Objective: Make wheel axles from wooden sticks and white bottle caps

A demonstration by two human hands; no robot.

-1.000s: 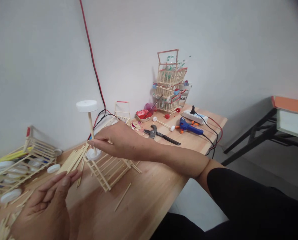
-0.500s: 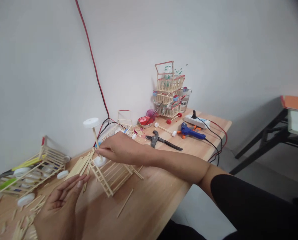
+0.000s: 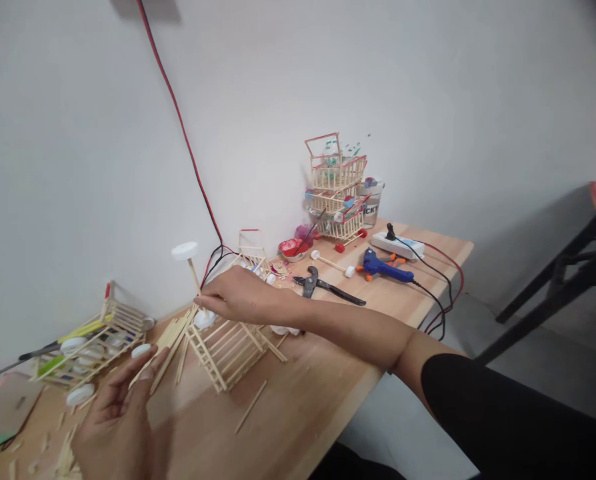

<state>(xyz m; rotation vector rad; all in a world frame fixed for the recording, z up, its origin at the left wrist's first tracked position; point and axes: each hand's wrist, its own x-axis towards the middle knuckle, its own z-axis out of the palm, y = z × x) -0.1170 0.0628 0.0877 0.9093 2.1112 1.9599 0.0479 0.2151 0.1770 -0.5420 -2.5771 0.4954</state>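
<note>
My right hand (image 3: 241,293) pinches a wooden stick axle (image 3: 194,275), held upright. A white cap wheel (image 3: 185,251) tops the axle, and another white cap (image 3: 205,319) is at its lower end, by the corner of a stick-built cart frame (image 3: 228,353). Whether the lower cap touches the frame, I cannot tell. My left hand (image 3: 121,413) is at the lower left, thumb and fingers apart, palm turned up. A pale strip shows between its fingertips, but I cannot make out whether it is held. Loose sticks (image 3: 171,340) lie just beyond that hand.
Left stands a cart (image 3: 95,343) full of caps. Toward the back right are pliers (image 3: 328,289), a blue glue gun (image 3: 388,268), a power strip (image 3: 398,245), a red paint dish (image 3: 293,249) and stacked stick baskets (image 3: 339,190). A cable (image 3: 178,113) hangs along the wall.
My left hand's fingers have spread from the thumb and risen slightly. The right hand keeps its pinch on the axle. The view has shifted a little, showing more at the left.
</note>
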